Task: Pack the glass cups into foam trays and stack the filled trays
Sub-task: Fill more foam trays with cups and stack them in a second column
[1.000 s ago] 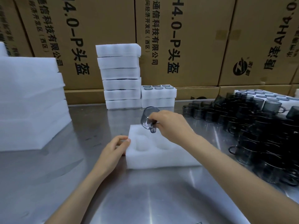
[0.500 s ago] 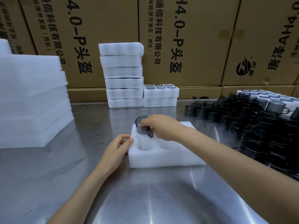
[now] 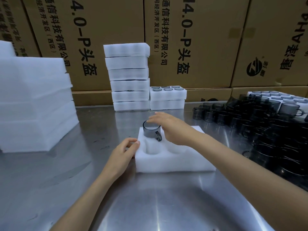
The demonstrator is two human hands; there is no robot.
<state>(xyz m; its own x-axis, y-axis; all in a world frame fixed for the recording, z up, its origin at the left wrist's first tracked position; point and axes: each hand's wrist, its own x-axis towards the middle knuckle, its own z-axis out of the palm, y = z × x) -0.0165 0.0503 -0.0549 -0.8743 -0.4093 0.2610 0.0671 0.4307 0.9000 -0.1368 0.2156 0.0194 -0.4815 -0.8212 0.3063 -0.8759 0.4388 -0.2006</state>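
A white foam tray (image 3: 173, 161) lies on the steel table in front of me. One smoky grey glass cup (image 3: 151, 131) stands upright in its far-left pocket, handle turned toward me. My right hand (image 3: 168, 126) hovers over the cup's rim with fingers straight, holding nothing. My left hand (image 3: 124, 151) rests against the tray's left edge, thumb and fingers touching the foam. The pockets nearer to me hold no cup.
A crowd of several dark glass cups (image 3: 260, 124) fills the table's right side. Filled foam trays (image 3: 167, 97) and a taller tray stack (image 3: 129, 77) stand at the back. A pile of foam sheets (image 3: 33, 104) sits left. Cardboard boxes (image 3: 183, 39) wall the rear.
My right hand lowered the cup into the tray's far-left pocket, let go of it and spread its fingers above the rim. My left hand stayed at the tray's edge.
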